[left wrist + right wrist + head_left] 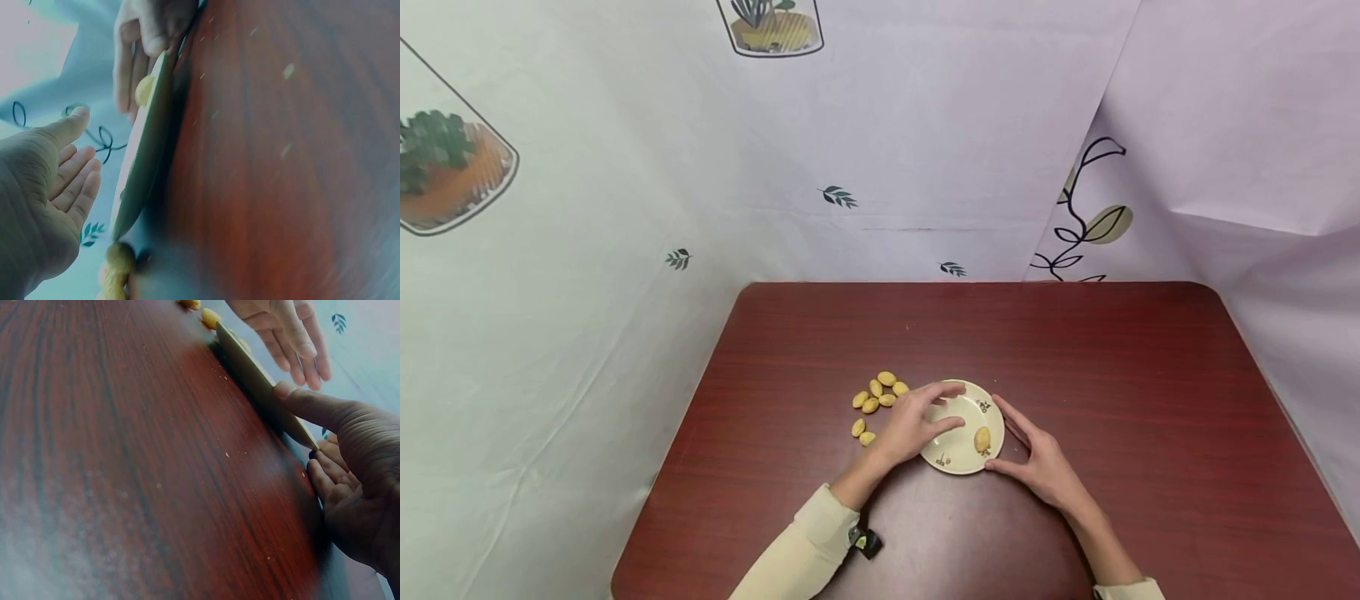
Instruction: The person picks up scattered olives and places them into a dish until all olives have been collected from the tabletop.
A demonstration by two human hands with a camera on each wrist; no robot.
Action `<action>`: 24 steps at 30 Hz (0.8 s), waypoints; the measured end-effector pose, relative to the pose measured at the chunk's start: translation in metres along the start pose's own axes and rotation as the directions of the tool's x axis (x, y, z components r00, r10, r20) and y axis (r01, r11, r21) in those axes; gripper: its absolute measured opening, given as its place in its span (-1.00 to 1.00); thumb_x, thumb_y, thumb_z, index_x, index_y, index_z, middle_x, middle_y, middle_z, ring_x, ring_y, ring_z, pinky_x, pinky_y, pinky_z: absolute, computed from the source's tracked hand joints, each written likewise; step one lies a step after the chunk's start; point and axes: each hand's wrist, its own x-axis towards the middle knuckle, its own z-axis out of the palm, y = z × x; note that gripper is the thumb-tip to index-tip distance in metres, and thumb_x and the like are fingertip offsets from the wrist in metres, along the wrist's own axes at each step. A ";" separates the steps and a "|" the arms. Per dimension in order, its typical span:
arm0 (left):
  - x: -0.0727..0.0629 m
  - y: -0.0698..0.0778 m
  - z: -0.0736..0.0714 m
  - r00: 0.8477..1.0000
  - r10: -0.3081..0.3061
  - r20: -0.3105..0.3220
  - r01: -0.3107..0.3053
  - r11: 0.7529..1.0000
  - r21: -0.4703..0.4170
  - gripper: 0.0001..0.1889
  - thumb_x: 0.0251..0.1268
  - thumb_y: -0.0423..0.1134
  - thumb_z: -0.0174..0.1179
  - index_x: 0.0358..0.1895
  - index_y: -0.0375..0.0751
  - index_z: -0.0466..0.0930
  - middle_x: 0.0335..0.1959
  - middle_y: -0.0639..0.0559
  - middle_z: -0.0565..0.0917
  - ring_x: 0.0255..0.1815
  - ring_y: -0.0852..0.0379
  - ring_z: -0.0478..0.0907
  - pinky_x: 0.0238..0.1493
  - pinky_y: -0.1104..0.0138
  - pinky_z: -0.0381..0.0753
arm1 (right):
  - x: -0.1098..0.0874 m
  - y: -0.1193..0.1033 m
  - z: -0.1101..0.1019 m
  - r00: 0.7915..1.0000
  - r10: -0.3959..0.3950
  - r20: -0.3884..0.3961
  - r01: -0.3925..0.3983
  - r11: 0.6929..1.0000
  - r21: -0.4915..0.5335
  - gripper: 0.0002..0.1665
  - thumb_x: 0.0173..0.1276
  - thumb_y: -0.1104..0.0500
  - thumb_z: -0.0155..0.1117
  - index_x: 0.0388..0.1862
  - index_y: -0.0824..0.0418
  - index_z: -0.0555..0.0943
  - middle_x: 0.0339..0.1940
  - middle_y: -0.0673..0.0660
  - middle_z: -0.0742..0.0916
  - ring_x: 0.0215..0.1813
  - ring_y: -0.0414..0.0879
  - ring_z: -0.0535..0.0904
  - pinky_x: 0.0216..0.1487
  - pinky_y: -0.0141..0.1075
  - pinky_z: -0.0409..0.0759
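Observation:
A small round cream plate (pixel 964 460) with printed sprigs sits on the table in the head view. One yellow oval nut-like piece (pixel 982 439) lies on it, near its right side. My left hand (pixel 913 421) is over the plate's left part, thumb and fingers spread apart with nothing between them. At the right rim, my right hand (pixel 1039 461) holds the plate, thumb at the near edge and fingers along the far right edge. The right wrist view shows that thumb (pixel 312 403) on the rim.
Several more yellow oval pieces (pixel 870 406) lie loose on the table left of the plate, partly behind my left hand. The dark red wooden table (pixel 1150 400) meets pale printed cloth (pixel 887 150) at its back and sides. A black strap device (pixel 867 542) is on my left wrist.

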 end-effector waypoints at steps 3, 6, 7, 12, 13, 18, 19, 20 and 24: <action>0.001 -0.005 -0.009 0.999 -0.030 -0.028 0.030 0.999 0.016 -0.47 0.35 -0.19 0.51 0.35 -0.18 0.64 0.22 0.01 0.76 0.17 0.07 0.72 0.21 0.31 0.66 | 0.000 0.000 0.000 1.000 0.000 0.003 0.000 1.000 -0.002 0.21 0.11 0.31 0.73 0.67 0.32 0.27 0.63 0.33 0.40 0.59 -0.24 0.29 0.48 -0.58 0.22; 0.002 -0.009 -0.019 0.997 -0.050 -0.054 0.050 0.999 0.010 -0.45 0.33 -0.19 0.52 0.35 -0.21 0.63 0.21 0.02 0.76 0.23 0.11 0.69 0.26 0.25 0.64 | -0.001 0.000 0.000 1.000 0.001 0.005 -0.001 1.000 0.005 0.21 0.10 0.31 0.73 0.67 0.32 0.26 0.63 0.34 0.40 0.60 -0.25 0.29 0.48 -0.57 0.23; 0.001 -0.011 -0.022 0.997 -0.054 -0.062 0.055 0.998 0.019 -0.44 0.32 -0.19 0.52 0.35 -0.21 0.63 0.21 0.03 0.77 0.24 0.13 0.68 0.27 0.24 0.63 | -0.001 0.000 0.000 1.000 0.002 0.005 -0.002 1.000 0.008 0.21 0.10 0.31 0.73 0.68 0.32 0.26 0.63 0.35 0.39 0.60 -0.26 0.29 0.48 -0.57 0.23; -0.002 -0.022 -0.037 0.995 -0.046 -0.094 0.049 0.998 0.035 -0.41 0.28 -0.21 0.56 0.36 -0.21 0.63 0.19 0.05 0.77 0.11 0.04 0.74 0.20 0.09 0.65 | -0.001 0.000 0.001 1.000 -0.006 0.000 0.006 1.000 0.021 0.22 0.09 0.32 0.74 0.67 0.32 0.27 0.63 0.37 0.39 0.60 -0.26 0.29 0.49 -0.56 0.23; -0.003 -0.024 -0.040 0.994 -0.046 -0.096 0.050 0.998 0.038 -0.41 0.27 -0.21 0.56 0.37 -0.19 0.63 0.19 0.05 0.77 0.02 0.03 0.76 0.14 0.08 0.67 | -0.001 0.000 0.001 1.000 -0.011 -0.002 0.011 1.000 0.021 0.22 0.09 0.33 0.74 0.67 0.32 0.27 0.63 0.37 0.39 0.60 -0.25 0.29 0.49 -0.55 0.24; -0.006 -0.035 -0.050 0.993 -0.050 -0.105 0.053 0.998 0.031 -0.38 0.24 -0.26 0.58 0.38 -0.23 0.62 0.20 0.02 0.76 -0.04 -0.01 0.77 0.04 0.06 0.70 | -0.001 0.001 0.001 1.000 -0.029 -0.009 0.029 0.999 0.022 0.22 0.07 0.35 0.73 0.67 0.32 0.27 0.62 0.39 0.39 0.60 -0.26 0.28 0.50 -0.53 0.23; -0.007 -0.038 -0.052 0.993 -0.052 -0.109 0.055 0.998 0.032 -0.38 0.23 -0.27 0.58 0.37 -0.24 0.62 0.19 0.01 0.77 0.00 -0.02 0.77 0.03 0.06 0.71 | -0.001 0.001 0.001 1.000 -0.027 -0.009 0.027 0.999 0.022 0.22 0.07 0.35 0.74 0.67 0.31 0.28 0.62 0.38 0.39 0.60 -0.27 0.28 0.50 -0.53 0.23; -0.008 -0.040 -0.053 0.992 -0.057 -0.112 0.062 0.998 0.034 -0.37 0.22 -0.27 0.59 0.37 -0.25 0.62 0.18 0.00 0.77 0.02 -0.03 0.76 0.02 0.05 0.70 | -0.002 0.000 0.001 1.000 -0.026 -0.007 0.026 0.999 0.023 0.22 0.07 0.34 0.74 0.67 0.31 0.27 0.62 0.38 0.39 0.60 -0.28 0.28 0.50 -0.53 0.23; -0.012 -0.047 -0.057 0.990 -0.096 -0.108 0.101 0.994 0.041 -0.38 0.23 -0.26 0.59 0.37 -0.24 0.62 0.13 -0.04 0.78 -0.10 -0.04 0.73 -0.13 0.09 0.67 | -0.002 0.001 0.001 1.000 -0.018 -0.001 0.018 1.000 0.024 0.22 0.08 0.33 0.74 0.67 0.32 0.27 0.63 0.36 0.39 0.60 -0.31 0.27 0.49 -0.55 0.23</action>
